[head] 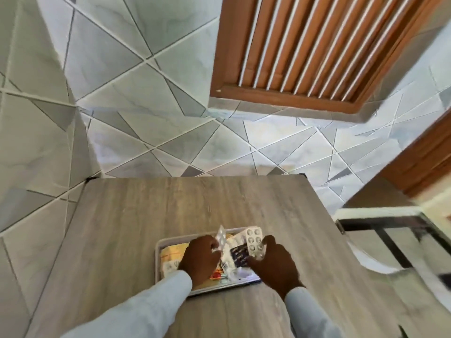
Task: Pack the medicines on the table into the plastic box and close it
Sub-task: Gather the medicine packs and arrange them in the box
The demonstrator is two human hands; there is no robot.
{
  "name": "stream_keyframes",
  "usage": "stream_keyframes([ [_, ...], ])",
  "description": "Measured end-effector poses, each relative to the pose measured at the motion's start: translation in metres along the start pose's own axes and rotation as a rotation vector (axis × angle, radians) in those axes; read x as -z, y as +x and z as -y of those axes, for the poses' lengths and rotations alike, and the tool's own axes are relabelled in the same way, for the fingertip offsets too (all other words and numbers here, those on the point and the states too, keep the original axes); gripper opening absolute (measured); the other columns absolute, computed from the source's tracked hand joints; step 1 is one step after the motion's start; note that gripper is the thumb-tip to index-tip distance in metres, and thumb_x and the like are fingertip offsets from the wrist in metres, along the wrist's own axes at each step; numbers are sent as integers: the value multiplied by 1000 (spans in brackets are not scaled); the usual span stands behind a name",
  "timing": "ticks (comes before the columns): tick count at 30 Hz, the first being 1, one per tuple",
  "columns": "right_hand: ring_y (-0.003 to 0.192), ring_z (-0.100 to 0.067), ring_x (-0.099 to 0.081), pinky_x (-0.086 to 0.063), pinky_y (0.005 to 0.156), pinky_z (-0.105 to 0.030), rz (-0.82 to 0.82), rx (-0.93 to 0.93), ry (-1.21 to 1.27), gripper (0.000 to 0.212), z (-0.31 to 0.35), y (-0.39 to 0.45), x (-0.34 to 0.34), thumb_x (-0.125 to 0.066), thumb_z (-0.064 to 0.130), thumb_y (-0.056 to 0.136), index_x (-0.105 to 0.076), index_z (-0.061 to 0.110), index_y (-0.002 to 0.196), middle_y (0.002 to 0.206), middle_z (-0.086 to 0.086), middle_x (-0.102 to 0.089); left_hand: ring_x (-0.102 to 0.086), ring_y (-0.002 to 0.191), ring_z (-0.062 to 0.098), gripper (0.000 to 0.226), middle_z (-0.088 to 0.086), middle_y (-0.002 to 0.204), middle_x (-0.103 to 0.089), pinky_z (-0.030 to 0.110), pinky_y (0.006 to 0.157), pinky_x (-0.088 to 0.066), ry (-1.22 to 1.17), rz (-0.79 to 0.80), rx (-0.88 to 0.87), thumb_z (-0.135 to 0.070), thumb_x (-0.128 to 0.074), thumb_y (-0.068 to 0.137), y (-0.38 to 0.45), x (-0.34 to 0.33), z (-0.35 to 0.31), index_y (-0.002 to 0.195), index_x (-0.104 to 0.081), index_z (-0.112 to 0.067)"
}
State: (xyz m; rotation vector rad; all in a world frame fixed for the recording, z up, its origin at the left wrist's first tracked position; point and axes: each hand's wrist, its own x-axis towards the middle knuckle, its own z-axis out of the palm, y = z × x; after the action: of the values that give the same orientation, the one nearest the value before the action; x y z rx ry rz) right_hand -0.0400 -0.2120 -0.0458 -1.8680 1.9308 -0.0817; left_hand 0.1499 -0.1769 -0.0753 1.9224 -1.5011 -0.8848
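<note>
An open, shallow plastic box (158, 250) sits on the wooden table (146, 215), filled with medicine packs: yellow sachets at its left, white and dark packs in the middle. My left hand (200, 258) is over the box and pinches a narrow silver blister strip (221, 236) that stands tilted up. My right hand (273, 261) is at the box's right side and holds a wider silver blister pack (254, 241) with round pills. A dark blue strip (240, 256) lies between the hands. No lid shows.
The table's far edge runs along a tiled wall (170, 142). A wooden louvred window (305, 45) is above. To the right stands a black metal frame with a white top (380, 220). Bare tabletop lies beyond and left of the box.
</note>
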Motion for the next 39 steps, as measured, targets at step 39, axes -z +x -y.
stream_keyframes([
  [39, 121, -39, -39, -34, 97, -50, 436, 972, -563, 37, 21, -138, -145, -52, 15, 86, -50, 12, 123, 132, -15, -45, -60, 87, 19, 12, 0, 97, -61, 35, 79, -50, 226, -242, 206, -29, -53, 90, -165, 42, 107, 95, -63, -25],
])
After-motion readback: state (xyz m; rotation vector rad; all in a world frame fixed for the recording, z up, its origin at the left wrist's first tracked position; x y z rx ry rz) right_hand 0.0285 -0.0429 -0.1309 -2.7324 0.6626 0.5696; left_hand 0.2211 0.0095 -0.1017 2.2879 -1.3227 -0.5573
